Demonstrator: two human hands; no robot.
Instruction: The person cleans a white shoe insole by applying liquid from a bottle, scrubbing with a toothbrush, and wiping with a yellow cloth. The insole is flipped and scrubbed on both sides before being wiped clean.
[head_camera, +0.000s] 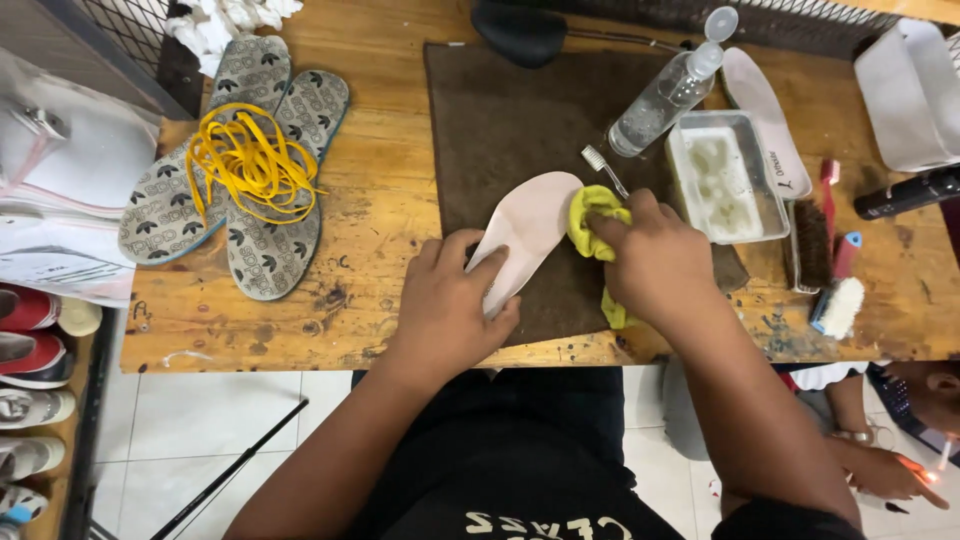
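Note:
A pale pink shoe insole (528, 222) lies on a brown mat (500, 120) on the wooden table. My left hand (448, 300) presses down on the insole's near end, fingers spread over it. A yellow cloth (592, 208) is bunched in my right hand (655, 260), against the insole's right edge. A tail of the cloth hangs out below that hand. A toothbrush (603, 167) lies just beyond the cloth.
Two patterned grey insoles (265, 200) with yellow laces (250, 160) lie at left. A clear spray bottle (668, 92), a white tub of foam (722, 180), a white insole (765, 110) and brushes (825, 255) sit at right. Shoes line a rack at far left. Another person's hand (885, 470) is at lower right.

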